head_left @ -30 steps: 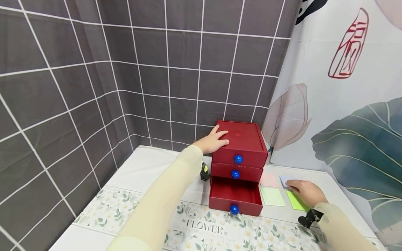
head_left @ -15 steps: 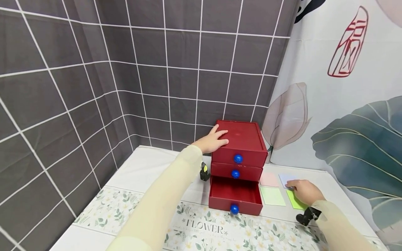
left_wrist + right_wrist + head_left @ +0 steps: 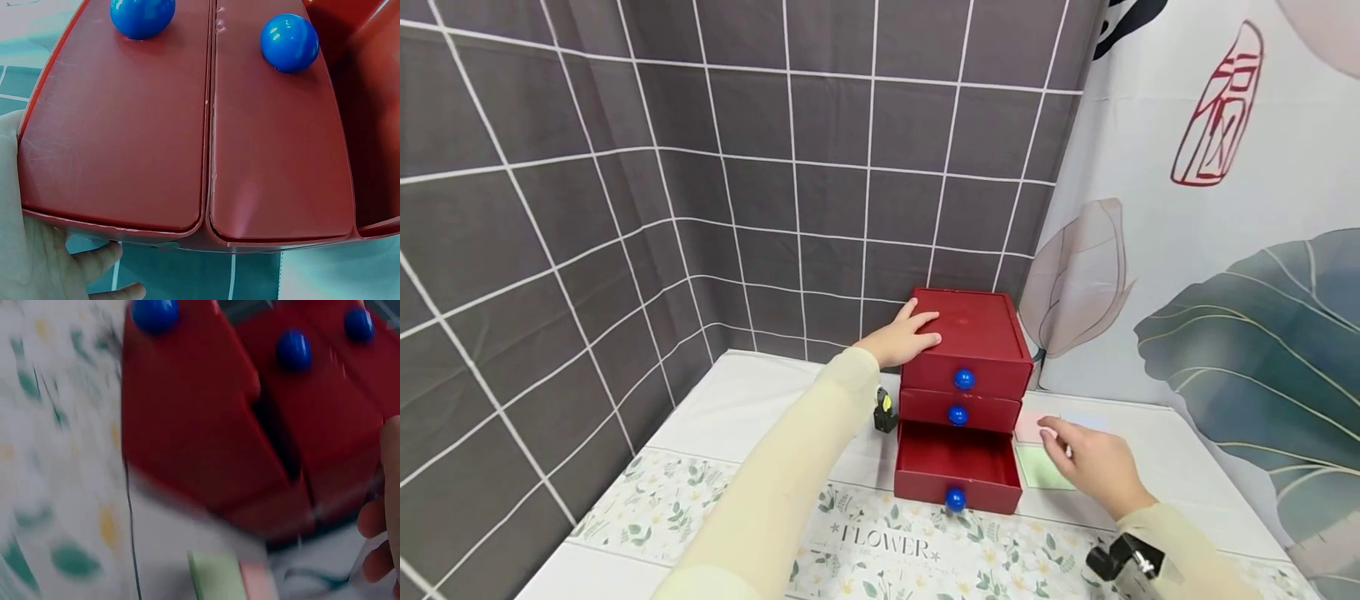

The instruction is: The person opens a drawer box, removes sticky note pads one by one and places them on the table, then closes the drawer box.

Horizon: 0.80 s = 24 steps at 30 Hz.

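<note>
A red drawer cabinet (image 3: 973,325) with blue knobs stands on the table, its bottom drawer (image 3: 917,486) pulled out. My left hand (image 3: 898,340) rests spread on the left part of its top; in the left wrist view, that hand (image 3: 28,265) lies against the cabinet's side. Above the table to the right, my right hand (image 3: 1097,467) has loosely bent fingers, with nothing visible between them. Near it lie a pink sticky note (image 3: 1028,427), a pale green one (image 3: 1037,467) and a partly covered light blue one (image 3: 1086,422). The right wrist view is blurred.
A small black object (image 3: 884,412) is left of the cabinet, by the left wrist. A floral mat (image 3: 880,546) with lettering runs along the front. Dark gridded cloth (image 3: 775,200) hangs behind and left, a white printed cloth (image 3: 1105,150) at right.
My right hand has lifted off the light blue note and moved left towards the cabinet; it now hides the lime green note. The left hand stays on the cabinet.
</note>
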Each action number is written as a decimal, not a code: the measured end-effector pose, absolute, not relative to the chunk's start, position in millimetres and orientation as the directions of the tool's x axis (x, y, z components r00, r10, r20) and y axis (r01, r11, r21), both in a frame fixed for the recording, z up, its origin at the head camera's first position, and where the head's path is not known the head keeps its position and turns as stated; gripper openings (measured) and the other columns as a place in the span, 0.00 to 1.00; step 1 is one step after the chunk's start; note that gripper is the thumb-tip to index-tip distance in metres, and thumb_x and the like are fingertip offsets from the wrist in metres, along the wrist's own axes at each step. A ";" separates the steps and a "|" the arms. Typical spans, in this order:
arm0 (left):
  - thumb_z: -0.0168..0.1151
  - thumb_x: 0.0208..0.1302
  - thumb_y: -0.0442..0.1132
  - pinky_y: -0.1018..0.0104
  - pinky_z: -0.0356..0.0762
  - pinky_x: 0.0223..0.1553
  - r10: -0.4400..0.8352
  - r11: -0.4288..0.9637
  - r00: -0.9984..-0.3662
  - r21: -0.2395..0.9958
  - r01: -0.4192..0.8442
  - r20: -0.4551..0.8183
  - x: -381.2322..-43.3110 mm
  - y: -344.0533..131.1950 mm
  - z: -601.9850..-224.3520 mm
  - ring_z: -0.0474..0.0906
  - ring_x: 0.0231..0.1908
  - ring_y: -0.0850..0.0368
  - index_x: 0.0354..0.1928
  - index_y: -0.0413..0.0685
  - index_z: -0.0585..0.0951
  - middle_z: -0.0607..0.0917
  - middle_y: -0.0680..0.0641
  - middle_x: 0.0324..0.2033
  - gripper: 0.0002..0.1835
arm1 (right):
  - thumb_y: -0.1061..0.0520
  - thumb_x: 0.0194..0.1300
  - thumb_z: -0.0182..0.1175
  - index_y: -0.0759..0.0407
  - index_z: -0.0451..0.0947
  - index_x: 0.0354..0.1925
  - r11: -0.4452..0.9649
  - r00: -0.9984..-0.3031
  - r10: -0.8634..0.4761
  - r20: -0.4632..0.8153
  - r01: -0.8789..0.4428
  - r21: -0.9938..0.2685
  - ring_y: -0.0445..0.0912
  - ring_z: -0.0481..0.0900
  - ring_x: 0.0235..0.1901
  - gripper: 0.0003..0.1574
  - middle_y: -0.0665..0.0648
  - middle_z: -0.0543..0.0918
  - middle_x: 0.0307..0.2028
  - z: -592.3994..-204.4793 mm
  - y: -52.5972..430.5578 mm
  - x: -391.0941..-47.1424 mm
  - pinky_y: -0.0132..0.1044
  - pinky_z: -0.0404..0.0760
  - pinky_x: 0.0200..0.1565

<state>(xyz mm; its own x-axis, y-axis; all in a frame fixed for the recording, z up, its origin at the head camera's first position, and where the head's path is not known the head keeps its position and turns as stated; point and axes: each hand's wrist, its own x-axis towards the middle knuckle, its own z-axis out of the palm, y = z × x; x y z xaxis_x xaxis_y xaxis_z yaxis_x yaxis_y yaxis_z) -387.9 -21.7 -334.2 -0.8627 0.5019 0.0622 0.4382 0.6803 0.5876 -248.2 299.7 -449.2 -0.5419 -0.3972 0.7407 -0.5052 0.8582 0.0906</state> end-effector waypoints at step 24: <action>0.51 0.74 0.55 0.42 0.60 0.71 0.504 0.670 -0.862 0.604 0.433 0.059 -385.5 -21.3 -332.7 0.51 0.77 0.44 0.79 0.62 0.60 0.40 0.47 0.81 0.34 | 0.47 0.55 0.75 0.45 0.81 0.43 0.779 -0.643 -0.574 0.507 -0.620 0.095 0.34 0.70 0.17 0.18 0.42 0.78 0.20 -484.2 181.1 -195.1 0.31 0.70 0.19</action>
<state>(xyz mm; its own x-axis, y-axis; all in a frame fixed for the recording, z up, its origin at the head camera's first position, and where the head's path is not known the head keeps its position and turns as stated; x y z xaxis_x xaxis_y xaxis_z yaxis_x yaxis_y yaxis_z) -385.5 -21.3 -332.7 -0.8618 0.5037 0.0593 0.4328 0.6695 0.6036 -195.1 181.1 -484.2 -0.6428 -0.5742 0.5070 -0.6204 0.7785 0.0952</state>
